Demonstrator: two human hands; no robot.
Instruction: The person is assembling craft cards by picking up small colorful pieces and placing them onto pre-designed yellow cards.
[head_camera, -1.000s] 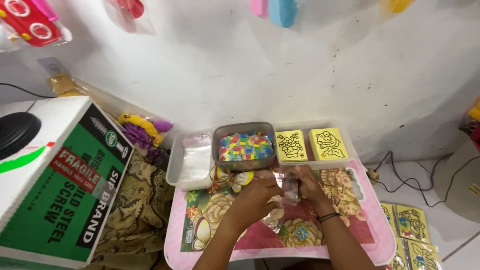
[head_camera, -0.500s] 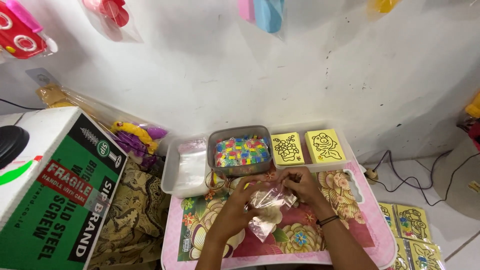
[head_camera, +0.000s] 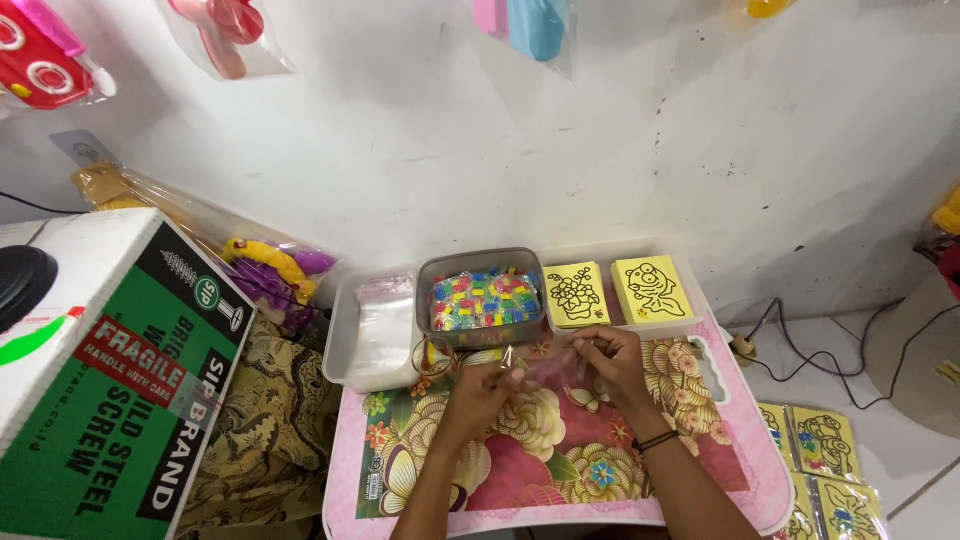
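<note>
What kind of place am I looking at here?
Probably a small home or shop corner for packing toys and craft items: packaged toys hang on the wall, yellow picture cards sit beside a tub of colourful pieces, all on a low floral table.

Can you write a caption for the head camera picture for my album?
Two hands hold a clear bag over a flowery table, by a tub of colourful bits.

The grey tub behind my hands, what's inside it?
The grey tub holds a heap of small clear packets with red, yellow, blue and green pieces. Whatever lies beneath the top layer is covered.
</note>
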